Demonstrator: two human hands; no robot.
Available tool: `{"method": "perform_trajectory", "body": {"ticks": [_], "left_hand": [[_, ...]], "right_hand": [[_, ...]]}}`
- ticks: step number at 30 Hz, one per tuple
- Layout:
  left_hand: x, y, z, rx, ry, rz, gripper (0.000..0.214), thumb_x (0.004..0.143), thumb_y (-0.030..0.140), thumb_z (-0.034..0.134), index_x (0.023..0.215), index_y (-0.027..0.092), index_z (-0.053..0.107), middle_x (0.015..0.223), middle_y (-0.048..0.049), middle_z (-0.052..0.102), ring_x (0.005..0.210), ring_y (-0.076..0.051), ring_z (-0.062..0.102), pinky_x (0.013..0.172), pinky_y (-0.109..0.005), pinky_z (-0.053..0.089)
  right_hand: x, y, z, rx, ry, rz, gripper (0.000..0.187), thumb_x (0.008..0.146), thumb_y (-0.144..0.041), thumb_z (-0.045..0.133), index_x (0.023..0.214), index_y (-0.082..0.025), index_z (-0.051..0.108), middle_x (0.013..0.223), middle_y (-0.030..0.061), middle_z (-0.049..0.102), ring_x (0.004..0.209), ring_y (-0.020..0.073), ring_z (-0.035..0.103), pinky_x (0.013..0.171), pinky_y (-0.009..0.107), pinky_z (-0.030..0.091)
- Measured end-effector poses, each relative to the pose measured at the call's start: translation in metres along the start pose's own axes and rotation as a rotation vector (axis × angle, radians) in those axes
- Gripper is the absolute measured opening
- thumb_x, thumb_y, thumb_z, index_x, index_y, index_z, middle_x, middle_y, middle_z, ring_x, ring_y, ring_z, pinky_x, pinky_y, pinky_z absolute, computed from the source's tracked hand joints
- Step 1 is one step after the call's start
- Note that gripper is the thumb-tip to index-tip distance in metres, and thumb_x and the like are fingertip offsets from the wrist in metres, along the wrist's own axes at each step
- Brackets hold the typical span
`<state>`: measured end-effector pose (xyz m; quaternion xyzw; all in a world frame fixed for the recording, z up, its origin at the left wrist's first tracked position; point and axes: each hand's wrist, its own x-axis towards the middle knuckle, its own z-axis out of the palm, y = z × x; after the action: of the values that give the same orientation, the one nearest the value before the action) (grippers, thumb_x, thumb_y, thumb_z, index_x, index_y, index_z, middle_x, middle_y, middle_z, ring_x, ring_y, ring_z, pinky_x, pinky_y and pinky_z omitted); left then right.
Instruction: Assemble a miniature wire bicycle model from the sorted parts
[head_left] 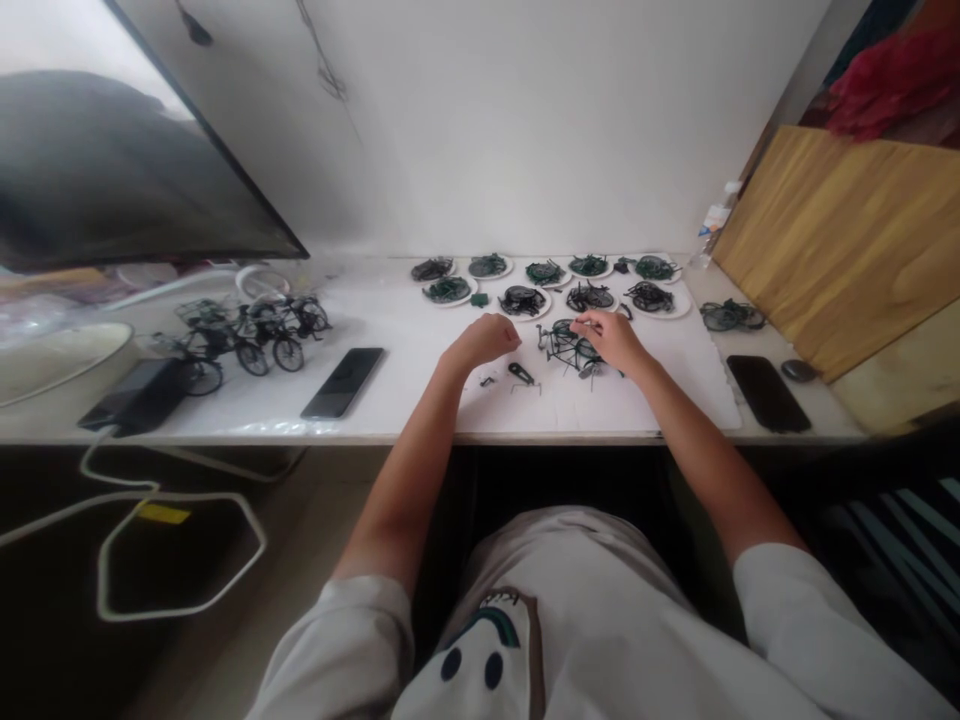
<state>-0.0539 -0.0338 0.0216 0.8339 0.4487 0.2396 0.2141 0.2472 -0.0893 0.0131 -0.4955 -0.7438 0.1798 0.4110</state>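
Observation:
A small dark green and black model bicycle (564, 345), partly built, lies on the white table (420, 400) in front of me. My right hand (613, 340) rests on its right side, fingers pinched on it near the frame's top. My left hand (487, 340) is curled shut just left of the model; what its fingers hold is hidden. A few small black loose parts (520, 374) lie on the table between my hands.
Several white plates of dark parts (525, 300) line the table's back. Finished model bicycles (247, 335) stand at left beside a black phone (343, 382) and a power adapter (135, 395). Another phone (766, 392) lies at right, near a wooden board (847, 240). A monitor (127, 170) leans at left.

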Motion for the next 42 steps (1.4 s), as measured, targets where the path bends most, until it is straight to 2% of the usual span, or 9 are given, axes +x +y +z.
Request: {"method": "perform_trajectory", "body": {"ticks": [3,6,10,15,21,27,42], "left_hand": [[-0.001,0.006,-0.008,-0.030,0.025,0.030,0.021,0.089,0.039,0.076,0.084,0.019,0.081,0.079,-0.0088,0.079,0.071,-0.021,0.069,0.068,-0.032,0.051],[-0.001,0.018,-0.008,-0.180,0.099,0.127,0.030,0.094,0.047,0.074,0.091,0.018,0.081,0.084,-0.0096,0.079,0.073,-0.019,0.071,0.071,-0.031,0.054],[0.000,0.039,0.004,-0.294,0.167,0.183,0.037,0.097,0.053,0.071,0.093,0.017,0.080,0.088,-0.0102,0.079,0.079,-0.019,0.070,0.072,-0.031,0.054],[0.004,0.054,0.022,-0.346,0.219,0.213,0.043,0.099,0.057,0.067,0.093,0.016,0.076,0.092,-0.0104,0.078,0.079,-0.018,0.063,0.073,-0.032,0.050],[0.007,0.051,0.033,-0.435,0.144,0.245,0.046,0.099,0.060,0.066,0.098,0.015,0.076,0.094,-0.0097,0.076,0.081,-0.018,0.062,0.075,-0.032,0.047],[0.007,0.049,0.036,-0.482,0.067,0.258,0.045,0.100,0.059,0.065,0.102,0.016,0.075,0.094,-0.0076,0.073,0.079,-0.016,0.059,0.076,-0.031,0.046],[0.007,0.047,0.036,-0.500,0.023,0.241,0.048,0.098,0.063,0.068,0.102,0.016,0.076,0.096,-0.0084,0.074,0.084,-0.018,0.062,0.080,-0.031,0.049]], "right_hand": [[-0.001,-0.002,-0.001,-0.014,-0.020,-0.025,0.053,0.100,-0.071,0.068,0.097,-0.020,0.079,0.089,0.0092,0.077,0.076,0.0231,0.067,0.076,0.036,0.051],[-0.003,-0.006,0.000,0.004,-0.075,-0.022,0.055,0.100,-0.075,0.065,0.094,-0.020,0.075,0.077,0.0034,0.069,0.066,0.0182,0.056,0.069,0.033,0.042],[-0.006,-0.014,0.004,0.017,-0.129,-0.037,0.056,0.101,-0.075,0.062,0.093,-0.021,0.071,0.071,-0.0004,0.060,0.063,0.0161,0.047,0.065,0.031,0.034],[-0.007,-0.021,0.009,0.026,-0.178,-0.087,0.053,0.103,-0.072,0.062,0.090,-0.021,0.069,0.073,-0.0005,0.060,0.063,0.0157,0.046,0.065,0.031,0.033],[-0.008,-0.023,0.013,0.019,-0.170,-0.109,0.049,0.104,-0.068,0.061,0.085,-0.022,0.062,0.066,-0.0038,0.049,0.062,0.0150,0.042,0.066,0.031,0.032],[-0.009,-0.021,0.014,0.028,-0.137,-0.123,0.045,0.106,-0.065,0.057,0.089,-0.023,0.060,0.067,-0.0035,0.052,0.062,0.0156,0.044,0.066,0.031,0.034],[-0.010,-0.026,0.012,0.018,-0.165,-0.119,0.044,0.107,-0.063,0.054,0.085,-0.025,0.051,0.067,-0.0043,0.045,0.062,0.0157,0.041,0.066,0.032,0.032]]}}
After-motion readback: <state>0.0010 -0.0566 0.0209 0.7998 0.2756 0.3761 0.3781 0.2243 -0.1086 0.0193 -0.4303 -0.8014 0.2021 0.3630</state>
